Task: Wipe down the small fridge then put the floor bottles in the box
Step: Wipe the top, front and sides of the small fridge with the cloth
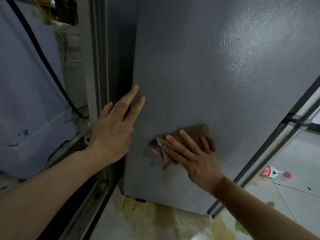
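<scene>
Brace the fridge (207,84) edge with your spread left hand (112,134) so your flat-fingered right hand (195,156) can press the cloth (192,134).

A pale bluish wall (22,80) stands at left, a black cable (43,56) running down it. A metal sliding-door track (97,193) crosses the stained, light tiled floor (297,196); light is dim.

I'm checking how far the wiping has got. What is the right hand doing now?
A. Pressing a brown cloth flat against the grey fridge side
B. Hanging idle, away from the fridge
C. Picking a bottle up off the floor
A: the right hand lies with straight fingers on the brown cloth, flat against the grey fridge side.
</scene>
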A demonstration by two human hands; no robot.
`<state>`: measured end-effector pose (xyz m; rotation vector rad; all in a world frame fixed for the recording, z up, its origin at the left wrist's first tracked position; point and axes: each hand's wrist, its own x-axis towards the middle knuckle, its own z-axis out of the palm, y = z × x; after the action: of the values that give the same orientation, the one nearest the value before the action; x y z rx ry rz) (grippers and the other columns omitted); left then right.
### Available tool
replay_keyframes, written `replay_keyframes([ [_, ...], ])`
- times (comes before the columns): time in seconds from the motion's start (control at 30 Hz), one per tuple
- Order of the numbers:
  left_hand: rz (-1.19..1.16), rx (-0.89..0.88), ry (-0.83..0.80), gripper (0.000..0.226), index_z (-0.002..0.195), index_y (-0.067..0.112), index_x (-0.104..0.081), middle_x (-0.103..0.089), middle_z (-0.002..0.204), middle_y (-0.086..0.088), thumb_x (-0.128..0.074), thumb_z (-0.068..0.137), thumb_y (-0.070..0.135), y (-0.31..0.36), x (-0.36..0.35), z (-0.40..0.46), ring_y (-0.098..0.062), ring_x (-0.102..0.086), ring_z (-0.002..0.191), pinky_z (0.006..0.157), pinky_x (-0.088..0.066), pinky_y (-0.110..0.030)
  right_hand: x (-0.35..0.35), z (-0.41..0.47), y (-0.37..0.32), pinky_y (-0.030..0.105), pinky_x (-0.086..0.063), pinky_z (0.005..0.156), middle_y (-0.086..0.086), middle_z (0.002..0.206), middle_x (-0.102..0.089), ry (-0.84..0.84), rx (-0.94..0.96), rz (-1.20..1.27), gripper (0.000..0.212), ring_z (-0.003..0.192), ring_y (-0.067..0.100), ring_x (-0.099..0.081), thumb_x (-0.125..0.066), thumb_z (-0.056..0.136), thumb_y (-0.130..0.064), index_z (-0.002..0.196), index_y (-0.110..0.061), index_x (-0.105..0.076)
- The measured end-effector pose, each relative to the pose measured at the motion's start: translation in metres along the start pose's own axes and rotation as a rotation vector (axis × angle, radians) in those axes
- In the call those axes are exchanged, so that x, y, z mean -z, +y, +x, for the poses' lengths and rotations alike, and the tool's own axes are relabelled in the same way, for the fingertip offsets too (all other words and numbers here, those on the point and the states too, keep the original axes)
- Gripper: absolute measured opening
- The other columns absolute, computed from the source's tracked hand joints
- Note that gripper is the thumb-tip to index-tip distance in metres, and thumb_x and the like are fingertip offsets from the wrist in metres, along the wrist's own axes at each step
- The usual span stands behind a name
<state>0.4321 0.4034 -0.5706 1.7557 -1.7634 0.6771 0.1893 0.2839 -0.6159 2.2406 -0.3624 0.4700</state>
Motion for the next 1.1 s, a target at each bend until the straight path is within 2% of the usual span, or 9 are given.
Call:
replay_keyframes([
  [0.13, -0.12, -0.022, -0.049, 0.085, 0.148, 0.009, -0.016, -0.001, 0.158, -0.011, -0.063, 0.079, -0.003, -0.002, 0.006, -0.004, -0.033, -0.035, 0.134, 0.099, -0.043, -0.051, 0.02, 0.019, 0.017, 0.043, 0.0, 0.113, -0.006, 0.156, -0.021, 0.055, 0.001, 0.02, 0.067, 0.146, 0.018, -0.009, -0.033, 0.084, -0.007, 0.147, -0.03, -0.032],
  [0.33, -0.176, 0.052, -0.033, 0.073, 0.146, 0.004, -0.025, -0.014, 0.154, -0.02, -0.059, 0.081, -0.003, -0.014, 0.014, -0.016, -0.032, -0.042, 0.126, 0.091, -0.049, -0.051, 0.037, 0.099, 0.019, 0.054, -0.001, 0.112, -0.004, 0.155, -0.023, 0.417, -0.442, 0.032, 0.044, 0.146, 0.026, -0.016, -0.025, 0.104, -0.033, 0.146, -0.032, -0.035],
  [0.4, -0.179, 0.102, -0.023, 0.069, 0.144, 0.003, -0.028, -0.019, 0.152, -0.021, -0.056, 0.082, -0.005, -0.02, 0.016, -0.021, -0.034, -0.046, 0.119, 0.089, -0.049, -0.052, 0.024, 0.094, 0.001, 0.056, -0.002, 0.111, -0.002, 0.156, -0.023, 0.378, -0.367, 0.028, 0.046, 0.145, 0.028, -0.014, -0.039, 0.101, -0.033, 0.146, -0.032, -0.036],
  [0.47, -0.182, 0.131, -0.025, 0.067, 0.144, 0.003, -0.029, -0.024, 0.15, -0.021, -0.055, 0.082, -0.005, -0.024, 0.017, -0.026, -0.035, -0.051, 0.111, 0.085, -0.05, -0.051, 0.01, 0.077, -0.017, 0.054, -0.002, 0.111, -0.002, 0.156, -0.021, 0.224, -0.134, 0.018, 0.056, 0.146, 0.026, -0.009, -0.048, 0.093, -0.022, 0.147, -0.031, -0.033],
  [0.57, -0.201, 0.148, -0.041, 0.067, 0.144, 0.004, -0.03, -0.029, 0.148, -0.019, -0.056, 0.082, -0.004, -0.027, 0.016, -0.037, -0.035, -0.052, 0.112, 0.088, -0.048, -0.051, 0.006, 0.064, -0.032, 0.05, -0.004, 0.112, -0.005, 0.155, -0.022, 0.068, 0.064, 0.019, 0.066, 0.147, 0.021, 0.0, -0.035, 0.083, -0.008, 0.146, -0.029, -0.035],
  [0.7, -0.232, 0.158, -0.036, 0.07, 0.143, 0.006, -0.033, -0.034, 0.146, -0.015, -0.06, 0.079, -0.002, -0.029, 0.017, -0.044, -0.032, -0.05, 0.118, 0.096, -0.046, -0.046, 0.029, 0.087, -0.015, 0.047, -0.011, 0.11, -0.002, 0.155, -0.022, 0.102, 0.033, 0.05, 0.064, 0.146, 0.02, -0.011, -0.037, 0.085, -0.01, 0.145, -0.029, -0.036],
  [0.83, -0.339, 0.224, 0.019, 0.069, 0.141, 0.004, -0.033, -0.038, 0.142, -0.014, -0.06, 0.079, -0.006, -0.034, 0.017, -0.047, -0.031, -0.054, 0.11, 0.093, -0.049, -0.047, 0.049, 0.15, 0.007, 0.048, 0.0, 0.113, 0.0, 0.155, -0.029, 0.362, -0.211, 0.008, 0.045, 0.144, 0.025, -0.02, -0.038, 0.099, -0.027, 0.144, -0.033, -0.04],
  [0.93, -0.392, 0.284, 0.054, 0.064, 0.139, 0.006, -0.037, -0.041, 0.138, -0.012, -0.056, 0.079, -0.009, -0.041, 0.015, -0.056, -0.028, -0.056, 0.103, 0.088, -0.051, -0.045, 0.039, 0.164, -0.003, 0.053, -0.001, 0.113, 0.001, 0.15, -0.039, 0.481, -0.225, 0.016, 0.04, 0.141, 0.031, -0.025, -0.044, 0.099, -0.035, 0.139, -0.03, -0.049],
  [1.1, -0.345, 0.285, 0.031, 0.055, 0.132, 0.003, -0.045, -0.046, 0.13, -0.013, -0.05, 0.08, -0.011, -0.05, 0.009, -0.072, -0.027, -0.056, 0.098, 0.079, -0.053, -0.043, -0.006, 0.115, -0.053, 0.052, -0.001, 0.112, -0.002, 0.152, -0.031, 0.255, 0.016, 0.039, 0.053, 0.142, 0.031, -0.02, -0.063, 0.088, -0.031, 0.138, -0.026, -0.049],
])
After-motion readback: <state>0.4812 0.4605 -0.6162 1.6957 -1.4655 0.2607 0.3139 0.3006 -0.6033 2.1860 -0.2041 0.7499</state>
